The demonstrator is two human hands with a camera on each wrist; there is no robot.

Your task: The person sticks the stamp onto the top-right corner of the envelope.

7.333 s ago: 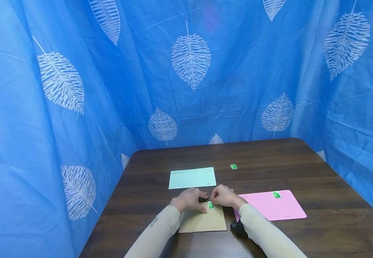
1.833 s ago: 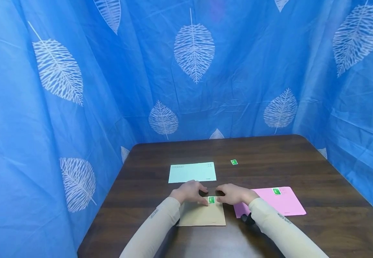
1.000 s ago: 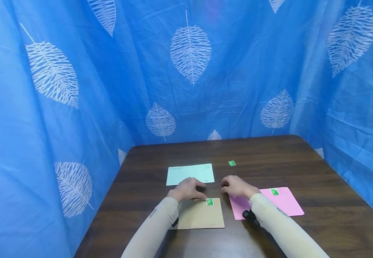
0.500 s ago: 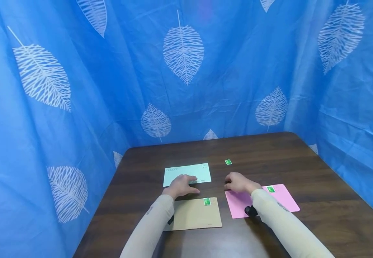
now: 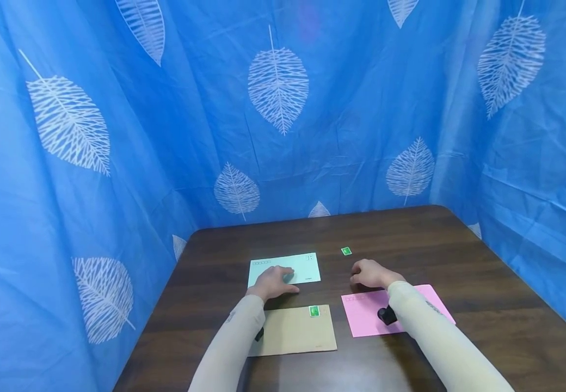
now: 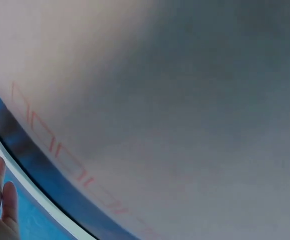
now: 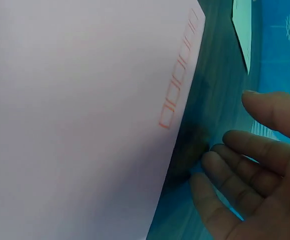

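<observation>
My left hand [image 5: 272,283] lies over the near edge of a mint-green envelope [image 5: 283,267], fingers spread and holding nothing. Whether its fingertips touch the paper I cannot tell. Just below it is a tan envelope [image 5: 297,335] with a green stamp [image 5: 314,311] at its top right corner. To the right, my right hand [image 5: 371,273] hovers by the far edge of a pink envelope [image 5: 366,316]. Its fingers are loosely bent with nothing between them, as the right wrist view shows beside the pink envelope [image 7: 84,100]. A loose green stamp [image 5: 346,251] lies farther back.
A dark wooden table [image 5: 391,234] bears everything. Blue curtains [image 5: 190,109] with white leaf prints hang behind it and at both sides. My right forearm covers the pink envelope's right part, and a black strap piece [image 5: 387,316] sits under that wrist.
Both hands have left the stamp on the tan envelope. The left moved forward to the mint-green envelope; the right let go and drew away to the right. The loose stamp stayed put.
</observation>
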